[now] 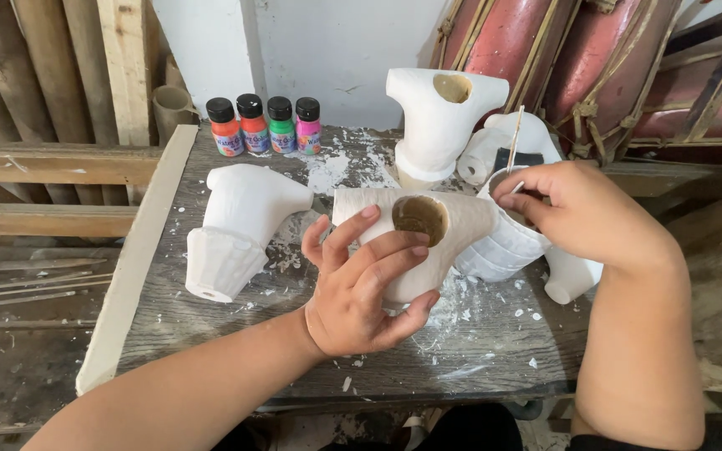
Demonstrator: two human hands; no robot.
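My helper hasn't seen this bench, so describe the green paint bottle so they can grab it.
On the grey wooden table, look to the far edge by the white wall, where four small black-capped bottles stand. The green paint bottle is third from the left, between an orange one and a pink one.

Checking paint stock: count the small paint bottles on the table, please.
4, in one row at the table's back left edge: orange bottle, red-orange bottle, green bottle, pink bottle. More could be hidden behind the white figures.
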